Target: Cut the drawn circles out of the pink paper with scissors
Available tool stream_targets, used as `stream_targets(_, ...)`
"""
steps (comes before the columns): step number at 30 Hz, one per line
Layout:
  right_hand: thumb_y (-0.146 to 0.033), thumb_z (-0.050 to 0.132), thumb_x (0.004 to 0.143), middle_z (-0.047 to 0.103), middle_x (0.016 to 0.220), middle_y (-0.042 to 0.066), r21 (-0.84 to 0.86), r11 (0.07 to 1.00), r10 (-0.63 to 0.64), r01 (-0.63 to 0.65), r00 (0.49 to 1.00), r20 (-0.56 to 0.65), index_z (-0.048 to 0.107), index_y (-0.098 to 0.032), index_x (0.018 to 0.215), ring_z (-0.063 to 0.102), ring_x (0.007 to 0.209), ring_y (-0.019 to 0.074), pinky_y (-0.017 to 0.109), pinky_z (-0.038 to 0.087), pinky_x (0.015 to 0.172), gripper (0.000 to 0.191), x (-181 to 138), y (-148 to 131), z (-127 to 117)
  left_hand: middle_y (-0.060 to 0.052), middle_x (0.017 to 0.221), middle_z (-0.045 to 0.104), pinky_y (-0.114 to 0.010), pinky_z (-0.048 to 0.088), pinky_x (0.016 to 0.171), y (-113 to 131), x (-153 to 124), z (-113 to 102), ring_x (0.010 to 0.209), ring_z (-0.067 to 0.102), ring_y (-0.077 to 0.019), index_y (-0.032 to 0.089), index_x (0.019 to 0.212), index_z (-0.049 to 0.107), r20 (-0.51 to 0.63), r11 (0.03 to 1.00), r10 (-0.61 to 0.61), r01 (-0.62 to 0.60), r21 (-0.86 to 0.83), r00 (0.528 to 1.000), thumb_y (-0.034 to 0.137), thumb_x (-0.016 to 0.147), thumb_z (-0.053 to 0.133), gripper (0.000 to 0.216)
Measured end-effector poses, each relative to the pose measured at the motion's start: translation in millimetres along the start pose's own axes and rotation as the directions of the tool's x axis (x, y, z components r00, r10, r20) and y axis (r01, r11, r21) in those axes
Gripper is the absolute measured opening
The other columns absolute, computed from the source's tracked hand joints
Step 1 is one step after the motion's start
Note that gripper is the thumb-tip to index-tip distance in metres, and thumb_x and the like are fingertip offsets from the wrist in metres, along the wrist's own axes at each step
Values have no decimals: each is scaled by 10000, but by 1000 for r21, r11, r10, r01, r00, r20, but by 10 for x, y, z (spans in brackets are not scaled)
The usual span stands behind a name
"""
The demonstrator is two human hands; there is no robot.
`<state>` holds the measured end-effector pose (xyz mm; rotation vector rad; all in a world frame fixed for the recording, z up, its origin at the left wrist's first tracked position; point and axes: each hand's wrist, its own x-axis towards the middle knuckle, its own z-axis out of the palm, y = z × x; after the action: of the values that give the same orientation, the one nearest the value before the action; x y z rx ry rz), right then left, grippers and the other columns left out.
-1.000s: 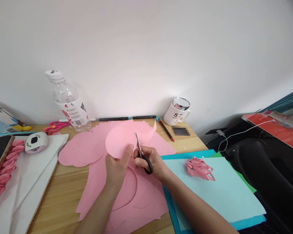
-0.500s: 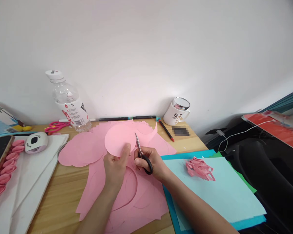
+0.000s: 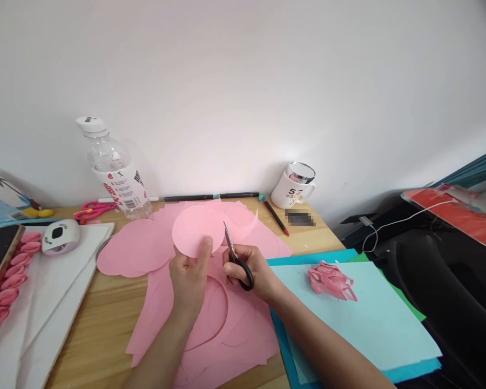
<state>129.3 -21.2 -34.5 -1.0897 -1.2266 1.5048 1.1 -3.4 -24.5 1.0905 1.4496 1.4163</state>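
My left hand point(image 3: 190, 275) pinches the lower edge of a round pink paper piece point(image 3: 196, 229), thumb on top, holding it up over the table. My right hand point(image 3: 249, 273) grips black-handled scissors point(image 3: 235, 256), blades pointing up at the right edge of that round piece. Under both hands lies a pile of pink paper sheets point(image 3: 218, 324) with curved cut lines. A cut pink circle point(image 3: 132, 254) rests to the left.
A plastic water bottle point(image 3: 115, 173), pink scissors point(image 3: 93, 209), pens point(image 3: 210, 196) and a white mug point(image 3: 294, 186) line the wall. A white punch point(image 3: 60, 236) and rolled pink paper pieces point(image 3: 8, 281) sit left. Light blue paper point(image 3: 372, 324) with pink scraps point(image 3: 332, 281) lies right.
The round pink piece has turned and shifted slightly left in my left hand, whose thumb moved left along its edge. The scissors stayed almost in place.
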Motion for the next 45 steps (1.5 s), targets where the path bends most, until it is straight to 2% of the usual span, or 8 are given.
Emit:
stream_targets(3, -402, 702, 685, 453, 443, -51, 2, 1000, -9, 9, 1000, 9, 490, -172, 582, 401, 425, 79, 218, 284, 437, 330, 2, 31, 11, -54, 649, 678, -269, 488, 603, -11, 0, 1, 686, 642, -202, 143, 592, 629, -2, 1000, -24, 24, 13, 1000, 432, 670, 659, 301)
stream_targets(9, -432, 720, 666, 472, 466, -48, 5, 1000, -22, 21, 998, 64, 527, -159, 617, 392, 439, 77, 223, 281, 453, 337, 17, 91, 37, -81, 849, 728, -296, 533, 702, 2, -18, 21, 823, 671, -225, 141, 823, 685, -7, 997, -37, 36, -67, 999, 400, 630, 714, 324)
stream_targets(13, -437, 765, 609, 447, 535, -61, 37, 999, -39, 38, 999, 30, 566, -152, 734, 346, 475, 65, 220, 256, 467, 370, 24, 73, 20, -64, 743, 722, -299, 547, 673, 21, -51, 40, 730, 678, -214, 144, 755, 689, 36, 994, -59, 62, -95, 998, 372, 605, 726, 275)
stream_targets(17, -445, 800, 547, 377, 567, -63, 53, 996, -75, 76, 997, -9, 510, -155, 650, 319, 514, 65, 220, 250, 483, 422, 27, 14, 8, -63, 716, 719, -286, 550, 624, 57, -87, 53, 690, 675, -209, 138, 725, 682, 83, 989, -101, 109, -104, 991, 364, 587, 726, 269)
stream_targets(23, -443, 798, 557, 383, 576, -61, 33, 995, -97, 97, 995, -2, 485, -165, 649, 311, 519, 68, 213, 241, 472, 428, 28, 5, 0, -61, 696, 717, -297, 552, 636, 88, -88, 48, 699, 679, -218, 132, 718, 679, 124, 990, -105, 116, -80, 987, 358, 587, 711, 263)
stream_targets(45, -509, 743, 596, 358, 542, -59, -16, 996, -89, 89, 996, 4, 494, -163, 635, 264, 508, 69, 219, 208, 461, 428, 25, -19, 9, -61, 786, 739, -278, 557, 654, 47, -71, 61, 758, 688, -211, 144, 766, 690, 85, 989, -78, 88, -119, 993, 334, 588, 721, 261)
